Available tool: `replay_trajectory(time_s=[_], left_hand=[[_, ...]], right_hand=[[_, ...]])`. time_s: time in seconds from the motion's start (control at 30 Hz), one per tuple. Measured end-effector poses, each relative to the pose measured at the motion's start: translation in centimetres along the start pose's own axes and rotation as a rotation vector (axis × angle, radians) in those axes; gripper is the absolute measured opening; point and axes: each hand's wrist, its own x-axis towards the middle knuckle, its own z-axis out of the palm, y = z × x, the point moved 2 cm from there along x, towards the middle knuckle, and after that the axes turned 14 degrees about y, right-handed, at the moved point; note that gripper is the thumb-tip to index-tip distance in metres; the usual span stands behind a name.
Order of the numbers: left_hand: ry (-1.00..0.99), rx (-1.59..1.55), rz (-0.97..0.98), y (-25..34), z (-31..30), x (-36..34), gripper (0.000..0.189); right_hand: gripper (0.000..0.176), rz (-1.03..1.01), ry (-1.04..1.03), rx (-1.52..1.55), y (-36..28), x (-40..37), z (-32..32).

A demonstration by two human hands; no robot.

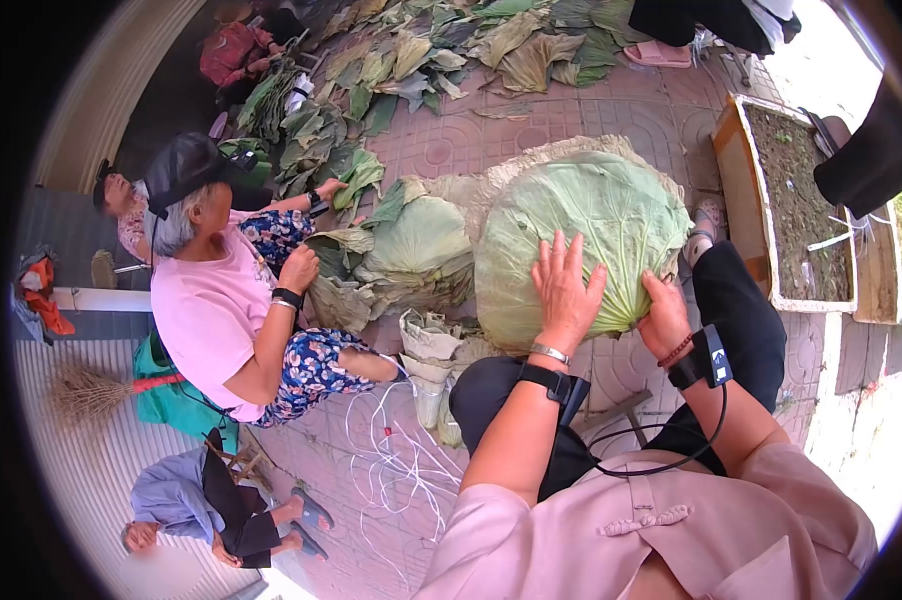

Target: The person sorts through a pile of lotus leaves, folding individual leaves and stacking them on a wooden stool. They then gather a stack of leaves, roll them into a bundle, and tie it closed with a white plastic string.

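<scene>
A large round pale green leaf (pixel 531 215) lies on top of a broad stack in front of my knees. My left hand (pixel 568 290) rests flat on it with the fingers spread. At the leaf's near right edge, my right hand (pixel 666 318) has its thumb on top and its fingers curled under the rim, gripping the edge. A smaller stack of folded leaves (pixel 421 240) stands to the left of the large one. Rolled bundles of leaves (pixel 429 350) stand beside my left knee.
A co-worker (pixel 216 320) sits at the left, handling leaves. Loose leaves (pixel 411 60) cover the ground at the back. White strings (pixel 396 455) lie tangled at the lower left. A soil-filled planter box (pixel 796 200) stands at the right. Another person (pixel 186 500) sits at the lower left.
</scene>
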Motion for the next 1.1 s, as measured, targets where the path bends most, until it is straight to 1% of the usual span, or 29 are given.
replay_trajectory(time_s=[0.03,0.1,0.13,0.2,0.23,0.33,0.37,0.43,0.47,0.5,0.57,0.6,0.63,0.7,0.77,0.8,0.87,0.9,0.97,1.03,1.1], left_hand=[[0.015,-0.032,0.017,0.4,0.0,0.0,0.056],[0.051,-0.044,0.024,0.8,-0.4,0.0,0.055],[0.065,-0.078,0.018,0.8,-0.4,0.2,0.055],[0.083,-0.119,0.002,0.9,-0.6,0.2,0.054],[0.098,-0.116,0.002,0.8,-0.4,0.0,0.054],[-0.035,-0.039,-0.019,0.6,0.0,-0.8,0.056],[-0.020,-0.034,-0.024,0.6,-0.1,-0.9,0.056],[-0.135,0.050,-0.014,0.6,0.0,-1.2,0.057],[-0.138,0.045,-0.011,0.5,0.1,-1.4,0.058],[-0.125,0.044,-0.013,0.3,0.3,-1.5,0.058],[-0.158,0.075,-0.005,0.3,0.6,-1.7,0.059],[-0.154,0.073,-0.006,0.2,0.7,-1.8,0.060],[-0.143,0.070,-0.004,0.4,0.6,-1.7,0.060],[-0.155,0.068,-0.009,0.5,0.3,-1.7,0.058],[-0.135,0.062,-0.001,0.2,0.6,-1.9,0.057],[-0.127,0.055,0.006,-0.1,0.9,-2.0,0.055],[-0.110,0.017,0.003,-0.9,1.4,-2.0,0.055],[-0.101,-0.022,0.003,-1.3,1.6,-2.0,0.054],[-0.095,-0.044,-0.012,-1.2,1.1,-1.8,0.053],[-0.121,-0.017,0.011,-0.9,0.9,-2.0,0.051],[-0.134,-0.020,0.003,-0.7,0.7,-2.0,0.050]], right_hand=[[0.027,0.005,0.011,0.001,0.1,0.3,-0.2],[0.028,-0.078,0.042,0.005,0.1,0.1,0.4],[0.028,-0.070,0.013,-0.003,0.4,0.5,0.6],[0.029,-0.221,0.066,-0.025,0.5,1.1,0.4],[0.029,-0.223,0.051,-0.028,0.3,0.9,0.4],[0.031,-0.208,0.063,-0.134,-0.1,1.0,-0.2],[0.032,-0.127,0.080,-0.188,-0.5,1.1,-0.6],[0.031,-0.118,0.092,-0.392,-2.6,0.6,-1.5],[0.031,-0.277,0.266,-0.536,-3.6,-0.5,-0.7],[0.029,-0.523,0.267,-0.624,-4.5,-0.9,-0.3],[0.029,-0.994,0.117,-0.859,-5.4,-0.9,0.2],[0.028,-1.134,0.005,-0.980,-5.6,-0.7,0.7],[0.028,-1.272,-0.109,-1.098,-5.7,-1.4,2.6],[0.031,-1.161,-0.237,-1.212,-4.3,-0.4,4.3],[0.035,-1.197,-0.331,-1.353,-2.6,2.0,4.5],[0.035,-1.205,-0.339,-1.349,-1.9,3.1,4.4],[0.039,-1.246,-0.323,-1.709,-0.5,4.6,4.0],[0.039,-1.253,-0.329,-1.705,-0.1,4.9,3.7],[0.042,-1.340,-0.303,-1.795,0.6,4.9,3.4],[0.042,-1.341,-0.288,-1.807,0.9,5.0,3.1],[0.041,-1.386,-0.269,-1.786,1.0,5.1,3.1]])
